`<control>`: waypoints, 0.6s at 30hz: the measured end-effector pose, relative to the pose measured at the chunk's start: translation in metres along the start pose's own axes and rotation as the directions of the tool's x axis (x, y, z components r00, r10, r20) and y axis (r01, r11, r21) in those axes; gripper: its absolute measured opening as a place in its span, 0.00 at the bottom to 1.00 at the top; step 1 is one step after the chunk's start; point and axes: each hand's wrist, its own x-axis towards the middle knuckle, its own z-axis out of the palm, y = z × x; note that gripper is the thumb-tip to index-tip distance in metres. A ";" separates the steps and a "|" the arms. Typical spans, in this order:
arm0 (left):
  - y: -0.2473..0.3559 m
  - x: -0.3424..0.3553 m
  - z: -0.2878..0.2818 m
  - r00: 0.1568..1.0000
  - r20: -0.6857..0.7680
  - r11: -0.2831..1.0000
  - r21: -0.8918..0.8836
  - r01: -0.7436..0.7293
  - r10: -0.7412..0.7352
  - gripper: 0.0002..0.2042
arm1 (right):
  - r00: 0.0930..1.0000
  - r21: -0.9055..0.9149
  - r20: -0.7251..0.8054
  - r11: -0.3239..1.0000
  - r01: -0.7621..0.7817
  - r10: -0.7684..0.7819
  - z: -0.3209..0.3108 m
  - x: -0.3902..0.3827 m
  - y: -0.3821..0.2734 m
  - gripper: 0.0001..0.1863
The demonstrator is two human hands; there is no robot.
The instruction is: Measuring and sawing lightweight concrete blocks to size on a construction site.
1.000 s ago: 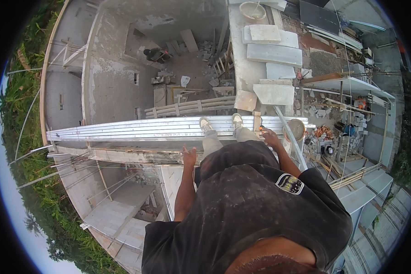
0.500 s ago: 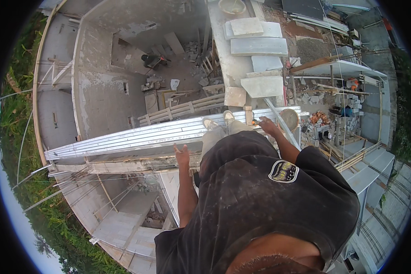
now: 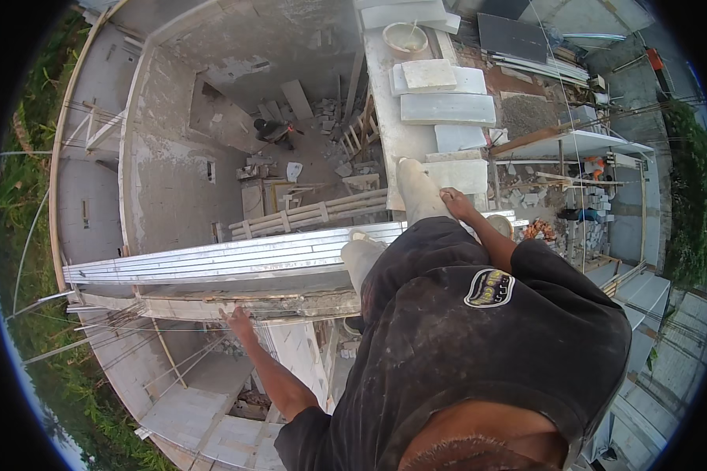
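My left hand [image 3: 240,323] reaches out to the left over the long concrete ledge [image 3: 212,308], open, fingers apart, with nothing in it. Beside my raised right leg [image 3: 420,188], my right hand [image 3: 457,204] has its fingers curled in; whatever they hold, if anything, is hidden. A pale block [image 3: 462,176] lies right by that hand. A bundle of long shiny metal channels [image 3: 212,261] runs across the wall top. My left foot [image 3: 360,235] rests at these channels, while my right foot is up on the block-laden wall top [image 3: 379,118].
Several pale blocks [image 3: 448,109] and a mortar bucket [image 3: 405,37] sit along the wall top ahead. Far below on the left, a person [image 3: 275,132] stands among rubble in a deep room. Wooden poles [image 3: 314,213] span its near side. Other people and brick piles [image 3: 539,229] are down right.
My right leg has stepped forward onto the wall top with the blocks. My left hand has moved left and nearer; my right hand has moved forward beside the knee. The person below now stands more upright.
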 end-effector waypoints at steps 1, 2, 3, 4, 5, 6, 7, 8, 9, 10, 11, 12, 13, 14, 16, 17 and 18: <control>0.010 0.015 -0.022 0.977 -0.173 0.990 -0.048 -0.134 0.124 0.37 | 1.000 -0.033 -0.008 0.999 -0.005 0.004 -0.004 0.010 0.000 0.24; 0.019 0.024 -0.044 0.940 -0.260 0.975 0.075 -0.208 0.220 0.38 | 0.999 -0.081 0.026 0.996 0.030 -0.028 -0.009 0.021 0.000 0.24; 0.032 0.030 -0.064 0.904 -0.330 0.962 0.114 -0.248 0.272 0.39 | 0.997 -0.108 0.042 0.992 0.063 -0.059 -0.013 0.033 0.000 0.23; 0.048 0.033 -0.082 0.875 -0.341 0.939 0.103 -0.329 0.344 0.39 | 0.997 -0.145 0.067 0.989 0.034 -0.025 -0.018 0.046 0.001 0.23; 0.061 0.033 -0.087 0.852 -0.408 0.924 -0.047 -0.380 0.330 0.39 | 0.989 -0.186 0.125 0.977 0.104 -0.081 -0.023 0.062 0.001 0.23; 0.073 0.026 -0.089 0.833 -0.413 0.918 0.013 -0.397 0.367 0.39 | 0.980 -0.240 0.190 0.964 0.112 -0.066 -0.029 0.079 0.003 0.23; 0.085 0.021 -0.085 0.821 -0.434 0.918 0.043 -0.393 0.372 0.38 | 0.970 -0.257 0.233 0.958 0.127 -0.066 -0.035 0.098 0.005 0.23; 0.096 0.017 -0.071 0.810 -0.452 0.916 0.043 -0.398 0.373 0.38 | 0.950 -0.324 0.302 0.929 0.181 -0.079 -0.040 0.120 0.008 0.23; 0.102 0.010 -0.056 0.786 -0.471 0.901 0.046 -0.431 0.400 0.37 | 0.928 -0.352 0.357 0.905 0.238 -0.106 -0.046 0.142 0.013 0.24; 0.102 0.001 -0.038 0.760 -0.490 0.881 0.038 -0.471 0.427 0.37 | 0.899 -0.380 0.419 0.875 0.300 -0.126 -0.050 0.168 0.017 0.24; 0.099 -0.008 -0.017 0.764 -0.498 0.894 0.055 -0.445 0.411 0.36 | 0.895 -0.405 0.438 0.868 0.287 -0.091 -0.053 0.192 0.022 0.24; 0.093 -0.016 0.006 0.762 -0.509 0.899 0.059 -0.434 0.401 0.36 | 0.888 -0.467 0.460 0.848 0.251 -0.009 -0.056 0.219 0.026 0.24; 0.085 -0.027 0.027 0.751 -0.506 0.885 0.054 -0.463 0.424 0.36 | 0.861 -0.448 0.507 0.842 0.300 -0.036 -0.058 0.245 0.030 0.25; 0.073 -0.040 0.048 0.756 -0.555 0.920 0.040 -0.391 0.346 0.36 | 0.834 -0.511 0.549 0.810 0.289 0.049 -0.060 0.271 0.032 0.25; 0.053 -0.058 0.100 0.747 -0.604 0.929 -0.031 -0.369 0.276 0.36 | 0.782 -0.474 0.623 0.787 0.395 -0.017 -0.066 0.320 0.034 0.25; 0.042 -0.070 0.127 0.766 -0.617 0.957 -0.064 -0.282 0.184 0.36 | 0.750 -0.497 0.661 0.767 0.406 0.031 -0.072 0.344 0.031 0.25; 0.034 -0.081 0.159 0.785 -0.609 0.977 -0.072 -0.200 0.116 0.37 | 0.790 -0.469 0.609 0.773 0.428 -0.069 -0.080 0.359 0.033 0.25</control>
